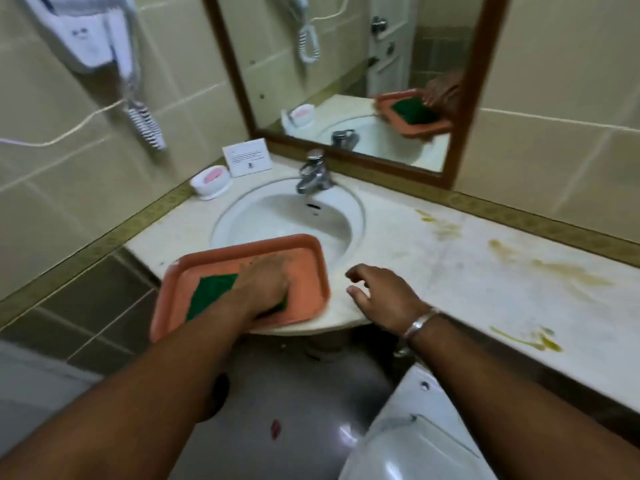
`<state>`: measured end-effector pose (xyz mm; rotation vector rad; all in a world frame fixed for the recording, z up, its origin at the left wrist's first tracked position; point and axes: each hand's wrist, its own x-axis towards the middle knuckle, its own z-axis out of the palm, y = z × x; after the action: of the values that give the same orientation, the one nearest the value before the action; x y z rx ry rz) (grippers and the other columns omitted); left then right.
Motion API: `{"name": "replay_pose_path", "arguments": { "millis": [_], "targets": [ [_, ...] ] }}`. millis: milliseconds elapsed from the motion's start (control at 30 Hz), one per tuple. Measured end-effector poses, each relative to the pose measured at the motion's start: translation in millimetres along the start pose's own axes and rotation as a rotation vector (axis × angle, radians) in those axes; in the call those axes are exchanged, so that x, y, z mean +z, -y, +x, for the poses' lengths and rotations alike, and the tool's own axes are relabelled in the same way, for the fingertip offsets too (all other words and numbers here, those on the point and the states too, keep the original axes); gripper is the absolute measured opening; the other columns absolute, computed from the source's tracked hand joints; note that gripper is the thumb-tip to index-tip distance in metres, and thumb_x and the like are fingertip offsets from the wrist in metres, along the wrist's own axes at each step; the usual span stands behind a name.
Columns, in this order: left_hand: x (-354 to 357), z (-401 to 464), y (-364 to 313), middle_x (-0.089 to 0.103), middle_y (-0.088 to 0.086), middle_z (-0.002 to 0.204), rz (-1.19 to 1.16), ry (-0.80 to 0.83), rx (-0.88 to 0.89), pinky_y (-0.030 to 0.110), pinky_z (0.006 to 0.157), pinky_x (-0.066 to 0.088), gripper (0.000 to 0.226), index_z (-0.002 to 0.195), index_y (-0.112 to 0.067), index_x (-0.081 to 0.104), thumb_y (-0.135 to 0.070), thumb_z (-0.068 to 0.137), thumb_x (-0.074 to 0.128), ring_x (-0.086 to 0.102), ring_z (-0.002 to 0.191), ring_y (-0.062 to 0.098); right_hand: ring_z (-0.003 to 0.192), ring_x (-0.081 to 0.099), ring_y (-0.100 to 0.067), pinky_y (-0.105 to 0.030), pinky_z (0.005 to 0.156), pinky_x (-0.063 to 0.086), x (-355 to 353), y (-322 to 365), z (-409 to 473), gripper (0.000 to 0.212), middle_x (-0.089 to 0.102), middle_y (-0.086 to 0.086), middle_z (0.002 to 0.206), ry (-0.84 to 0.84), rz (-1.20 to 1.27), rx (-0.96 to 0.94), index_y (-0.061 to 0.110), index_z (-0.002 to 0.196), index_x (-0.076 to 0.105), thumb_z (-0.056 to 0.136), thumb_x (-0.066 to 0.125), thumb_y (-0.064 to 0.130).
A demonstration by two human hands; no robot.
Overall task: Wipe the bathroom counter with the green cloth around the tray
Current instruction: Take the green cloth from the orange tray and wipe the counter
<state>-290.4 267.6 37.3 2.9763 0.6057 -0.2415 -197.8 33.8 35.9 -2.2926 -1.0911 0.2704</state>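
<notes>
An orange plastic tray [304, 261] sits at the front of the marble counter [450, 271], partly over the sink's front rim and overhanging the counter edge. A folded green cloth [211, 292] lies inside the tray. My left hand [266, 289] rests on the cloth, fingers curled around its right end. My right hand [377, 292] hovers just right of the tray over the counter's front edge, fingers apart and holding nothing. Yellow-brown stains [554, 271] streak the counter to the right.
A round white sink [287, 216] with a chrome tap [313, 173] sits behind the tray. A soap dish [211, 181] and a small card [247, 157] stand at the back left. A framed mirror [346, 81] hangs above. A white toilet lid [415, 445] lies below right.
</notes>
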Motion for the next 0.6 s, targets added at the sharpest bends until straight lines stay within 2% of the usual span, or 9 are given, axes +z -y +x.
{"name": "replay_pose_path", "arguments": {
  "millis": [100,167,233,300,367,433,533,600],
  "targets": [
    [4,-19,95,0.052,0.007,0.143,0.033,0.063,-0.185,0.044,0.110,0.035,0.051,0.140,-0.018,0.047,-0.041,0.094,0.050,0.047,0.130,0.026,0.108,0.059,-0.032,-0.040,0.088,0.047,56,49,59,0.039,0.065,-0.009,0.121,0.164,-0.115,-0.048,0.017,0.126,0.053,0.090,0.053,0.033],
    [11,-29,132,0.061,0.007,0.128,0.026,0.080,-0.295,0.040,0.102,0.042,0.047,0.127,-0.017,0.055,-0.048,0.092,0.054,0.055,0.117,0.025,0.104,0.059,-0.033,-0.039,0.085,0.048,86,67,87,0.037,0.064,-0.011,0.118,0.253,-0.185,-0.033,0.017,0.121,0.052,0.089,0.053,0.037],
    [21,-32,160,0.067,0.008,0.110,-0.121,0.097,-0.462,0.039,0.090,0.048,0.051,0.111,-0.014,0.060,-0.060,0.089,0.052,0.061,0.100,0.025,0.100,0.059,-0.033,-0.040,0.082,0.048,115,83,115,0.039,0.063,-0.012,0.114,0.308,-0.231,0.001,0.016,0.115,0.052,0.087,0.055,0.043],
    [31,-27,169,0.068,0.007,0.100,-0.346,0.124,-0.605,0.036,0.081,0.050,0.059,0.102,-0.013,0.062,-0.069,0.085,0.052,0.063,0.090,0.024,0.093,0.059,-0.032,-0.038,0.078,0.048,132,88,134,0.044,0.062,-0.011,0.105,0.326,-0.216,0.080,0.015,0.107,0.052,0.082,0.062,0.050],
    [38,-19,176,0.067,0.004,0.091,-0.528,0.118,-0.709,0.032,0.071,0.049,0.058,0.092,-0.014,0.061,-0.070,0.075,0.064,0.063,0.083,0.022,0.078,0.058,-0.025,-0.032,0.068,0.045,146,93,152,0.046,0.058,-0.003,0.084,0.347,-0.121,0.215,0.016,0.086,0.051,0.071,0.074,0.053],
    [43,-11,183,0.067,0.003,0.087,-0.672,0.113,-0.766,0.032,0.067,0.051,0.055,0.089,-0.014,0.060,-0.060,0.066,0.079,0.065,0.079,0.020,0.065,0.057,-0.018,-0.026,0.058,0.042,156,97,168,0.045,0.058,0.002,0.070,0.401,0.004,0.326,0.017,0.071,0.052,0.062,0.085,0.046],
    [54,-4,194,0.072,0.009,0.098,-0.939,0.114,-0.799,0.037,0.081,0.058,0.056,0.104,-0.005,0.065,-0.034,0.063,0.091,0.070,0.088,0.025,0.063,0.060,-0.017,-0.025,0.051,0.041,166,101,184,0.037,0.064,-0.001,0.070,0.454,0.103,0.414,0.016,0.073,0.061,0.059,0.089,0.035],
    [54,-1,199,0.074,0.012,0.095,-1.115,0.119,-0.803,0.032,0.071,0.060,0.051,0.108,-0.003,0.067,-0.019,0.065,0.089,0.072,0.081,0.024,0.065,0.062,-0.019,-0.026,0.052,0.044,166,101,190,0.034,0.066,-0.002,0.073,0.494,0.129,0.441,0.015,0.075,0.063,0.061,0.087,0.035]
  ]
}}
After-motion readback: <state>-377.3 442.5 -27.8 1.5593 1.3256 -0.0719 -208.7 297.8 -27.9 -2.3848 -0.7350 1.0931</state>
